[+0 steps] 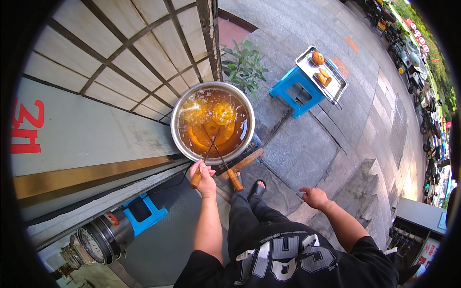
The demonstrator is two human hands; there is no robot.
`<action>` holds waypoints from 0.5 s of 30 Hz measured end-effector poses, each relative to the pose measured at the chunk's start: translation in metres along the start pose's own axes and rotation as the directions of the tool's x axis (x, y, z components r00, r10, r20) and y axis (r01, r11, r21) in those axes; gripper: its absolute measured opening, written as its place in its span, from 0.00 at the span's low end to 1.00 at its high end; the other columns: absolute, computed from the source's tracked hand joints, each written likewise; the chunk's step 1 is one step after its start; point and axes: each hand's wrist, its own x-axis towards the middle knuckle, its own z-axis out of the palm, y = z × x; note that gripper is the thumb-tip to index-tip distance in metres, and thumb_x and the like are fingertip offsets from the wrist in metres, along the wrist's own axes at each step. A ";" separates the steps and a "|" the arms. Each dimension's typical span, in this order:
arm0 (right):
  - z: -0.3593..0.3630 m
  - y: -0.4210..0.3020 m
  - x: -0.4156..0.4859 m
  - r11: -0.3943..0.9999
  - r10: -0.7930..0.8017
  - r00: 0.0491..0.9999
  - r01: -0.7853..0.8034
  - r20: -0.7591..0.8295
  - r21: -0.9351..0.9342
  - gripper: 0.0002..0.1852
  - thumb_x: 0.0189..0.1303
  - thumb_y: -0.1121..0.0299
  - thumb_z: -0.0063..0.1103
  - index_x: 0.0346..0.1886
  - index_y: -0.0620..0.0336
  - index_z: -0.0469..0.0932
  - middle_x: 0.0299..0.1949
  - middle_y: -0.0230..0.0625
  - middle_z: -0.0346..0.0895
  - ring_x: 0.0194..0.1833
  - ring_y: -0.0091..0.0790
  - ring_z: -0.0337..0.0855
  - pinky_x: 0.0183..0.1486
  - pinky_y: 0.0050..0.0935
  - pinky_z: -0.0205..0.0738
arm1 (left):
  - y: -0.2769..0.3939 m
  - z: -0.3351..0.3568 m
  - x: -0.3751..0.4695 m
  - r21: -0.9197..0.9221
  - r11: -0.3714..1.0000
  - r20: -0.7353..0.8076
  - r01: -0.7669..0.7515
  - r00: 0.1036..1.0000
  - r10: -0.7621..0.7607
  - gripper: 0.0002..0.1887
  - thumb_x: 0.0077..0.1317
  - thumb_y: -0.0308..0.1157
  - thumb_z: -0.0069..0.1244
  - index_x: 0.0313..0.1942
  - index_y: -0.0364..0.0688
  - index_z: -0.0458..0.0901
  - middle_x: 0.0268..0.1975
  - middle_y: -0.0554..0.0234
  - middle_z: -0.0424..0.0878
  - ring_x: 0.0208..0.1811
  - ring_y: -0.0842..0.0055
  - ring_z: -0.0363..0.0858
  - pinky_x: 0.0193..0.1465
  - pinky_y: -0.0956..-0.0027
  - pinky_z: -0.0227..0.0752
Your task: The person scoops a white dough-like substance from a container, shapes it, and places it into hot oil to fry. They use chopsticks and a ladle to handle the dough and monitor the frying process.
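Note:
My left hand (205, 178) grips the wooden handle (196, 180) of a thin metal skewer-like tool, whose rod slants into the pot. A second wooden-handled tool (235, 180) leans over the rim, with no hand on it, and the two rods cross above the oil. The wide steel pot (175, 124) holds amber oil (212, 142), with light foam at its upper left. A round yellow fritter-like piece (224, 114) lies in the oil. Out to the side, my right hand (314, 197) hangs over the pavement with nothing in it, fingers loosely bent and the index extended.
Under the pot is a black cooktop (254, 144) beside a wooden bar (248, 158). Fried pieces (318, 58) lie on a metal tray (338, 83) atop a blue plastic stool (288, 84). A tiled wall (144, 46), a leafy plant (243, 63) and stone steps (363, 183) stand around.

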 end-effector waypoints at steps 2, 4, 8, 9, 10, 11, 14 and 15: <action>0.001 0.000 0.001 1.000 0.005 1.000 -0.005 0.000 0.001 0.21 0.62 0.61 0.46 0.57 0.42 0.80 0.46 0.46 0.84 0.50 0.49 0.83 0.56 0.45 0.75 | -0.002 -0.002 0.000 -0.005 1.000 0.013 0.004 1.000 -0.004 0.12 0.72 0.32 0.48 0.50 0.34 0.75 0.29 0.61 0.80 0.20 0.81 0.77 0.26 0.78 0.74; 0.002 -0.001 0.001 1.000 -0.002 1.000 0.002 0.003 0.004 0.21 0.62 0.61 0.46 0.57 0.42 0.79 0.47 0.46 0.83 0.50 0.49 0.83 0.56 0.45 0.75 | -0.004 -0.004 -0.001 -0.005 1.000 0.022 0.009 1.000 -0.009 0.12 0.72 0.32 0.48 0.50 0.33 0.75 0.30 0.60 0.80 0.21 0.81 0.77 0.27 0.78 0.75; 0.001 -0.007 0.002 0.999 -0.034 0.999 0.034 -0.004 0.007 0.21 0.62 0.62 0.46 0.57 0.44 0.80 0.47 0.46 0.83 0.50 0.49 0.83 0.56 0.45 0.75 | -0.008 -0.007 0.000 -0.006 1.000 0.032 0.017 0.999 -0.017 0.13 0.72 0.32 0.48 0.50 0.33 0.75 0.30 0.59 0.80 0.22 0.80 0.78 0.27 0.78 0.76; 0.000 -0.010 0.002 0.999 -0.032 0.999 0.032 0.011 0.012 0.21 0.62 0.62 0.46 0.57 0.44 0.79 0.47 0.47 0.83 0.51 0.50 0.82 0.57 0.45 0.75 | -0.009 -0.008 0.000 -0.014 0.999 0.029 0.029 0.999 -0.028 0.13 0.72 0.32 0.48 0.51 0.33 0.75 0.30 0.59 0.80 0.22 0.79 0.78 0.27 0.78 0.76; -0.001 -0.015 0.002 0.999 -0.032 0.999 0.032 0.023 0.015 0.21 0.62 0.62 0.46 0.57 0.44 0.79 0.47 0.47 0.83 0.51 0.50 0.82 0.57 0.45 0.74 | -0.010 -0.009 0.000 -0.013 1.000 0.036 0.025 0.999 -0.024 0.13 0.72 0.32 0.48 0.51 0.33 0.75 0.31 0.59 0.80 0.22 0.79 0.78 0.28 0.78 0.76; -0.002 -0.020 0.003 1.000 -0.026 0.999 0.025 0.037 0.009 0.21 0.62 0.62 0.46 0.58 0.44 0.79 0.48 0.48 0.83 0.52 0.50 0.81 0.58 0.44 0.74 | -0.011 -0.011 -0.001 -0.014 1.000 0.038 0.028 0.999 -0.028 0.13 0.72 0.32 0.48 0.51 0.33 0.75 0.31 0.59 0.80 0.23 0.80 0.78 0.28 0.78 0.76; -0.003 -0.048 0.009 0.994 -0.101 0.995 0.100 0.020 0.031 0.21 0.62 0.62 0.47 0.57 0.44 0.79 0.47 0.47 0.83 0.51 0.49 0.82 0.56 0.44 0.75 | -0.014 -0.017 -0.002 -0.019 0.999 0.065 0.042 0.997 -0.041 0.14 0.72 0.32 0.48 0.53 0.33 0.75 0.31 0.60 0.80 0.24 0.80 0.78 0.29 0.77 0.77; -0.002 -0.061 0.013 0.986 -0.146 0.989 0.146 0.004 0.076 0.21 0.63 0.61 0.47 0.58 0.44 0.78 0.47 0.47 0.83 0.51 0.49 0.82 0.56 0.44 0.75 | -0.015 -0.020 -0.002 -0.023 0.999 0.074 0.047 0.996 -0.045 0.15 0.71 0.32 0.48 0.54 0.33 0.75 0.31 0.60 0.80 0.24 0.80 0.78 0.29 0.77 0.77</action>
